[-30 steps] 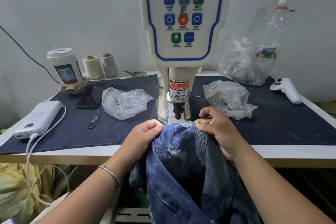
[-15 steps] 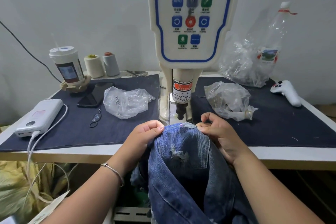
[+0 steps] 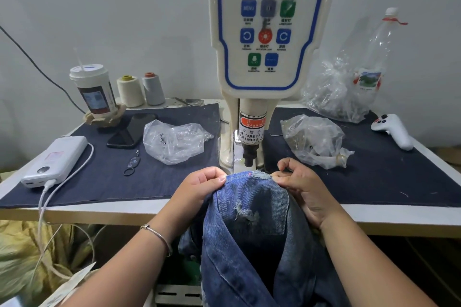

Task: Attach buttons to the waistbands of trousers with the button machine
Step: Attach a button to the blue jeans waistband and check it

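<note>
Both the left hand (image 3: 203, 188) and right hand (image 3: 300, 185) pinch the jeans waistband (image 3: 249, 177) just below the button machine (image 3: 250, 154) punch. Plastic bags (image 3: 174, 141) flank it on the table; their contents are unclear, and the hands hide the waistband's ends

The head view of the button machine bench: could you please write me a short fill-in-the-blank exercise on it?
1. Both hands hold the ___ jeans in front of the button machine.
2. The power bank lies on the person's ___ side.
3. Beside the paper cup stand ___ thread cones.

Missing: blue; left; two
</note>
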`<state>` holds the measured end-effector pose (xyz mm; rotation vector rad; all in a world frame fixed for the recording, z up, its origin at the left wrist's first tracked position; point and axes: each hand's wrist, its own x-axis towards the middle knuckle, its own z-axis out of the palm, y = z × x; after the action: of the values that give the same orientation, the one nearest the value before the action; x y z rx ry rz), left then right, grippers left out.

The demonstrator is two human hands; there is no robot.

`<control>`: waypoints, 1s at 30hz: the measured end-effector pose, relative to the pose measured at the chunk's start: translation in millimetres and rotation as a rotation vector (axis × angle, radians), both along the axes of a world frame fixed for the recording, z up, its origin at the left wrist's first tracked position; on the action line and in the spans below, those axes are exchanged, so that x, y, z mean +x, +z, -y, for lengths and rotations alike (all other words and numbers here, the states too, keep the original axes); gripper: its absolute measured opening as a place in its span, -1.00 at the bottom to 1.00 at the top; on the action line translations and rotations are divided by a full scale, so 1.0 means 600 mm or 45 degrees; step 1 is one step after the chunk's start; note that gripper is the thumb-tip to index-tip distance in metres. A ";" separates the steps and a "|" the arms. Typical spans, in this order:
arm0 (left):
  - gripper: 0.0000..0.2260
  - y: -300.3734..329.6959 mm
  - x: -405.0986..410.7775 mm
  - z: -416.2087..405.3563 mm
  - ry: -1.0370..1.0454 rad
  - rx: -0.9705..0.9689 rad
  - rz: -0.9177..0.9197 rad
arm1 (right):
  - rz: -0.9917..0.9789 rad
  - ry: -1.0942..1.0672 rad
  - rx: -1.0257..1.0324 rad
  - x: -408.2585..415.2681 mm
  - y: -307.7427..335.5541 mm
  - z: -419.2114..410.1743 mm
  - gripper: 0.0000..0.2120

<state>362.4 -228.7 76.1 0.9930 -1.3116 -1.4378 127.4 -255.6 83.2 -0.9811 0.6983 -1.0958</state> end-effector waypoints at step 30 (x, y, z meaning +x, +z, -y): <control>-0.87 0.007 -0.006 -0.005 0.038 -0.032 0.047 | 0.000 -0.024 0.036 0.000 0.004 -0.003 -0.77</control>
<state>358.9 -225.9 80.6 1.0230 -1.3331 -1.3831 127.5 -253.5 85.8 -0.9525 0.7224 -1.0996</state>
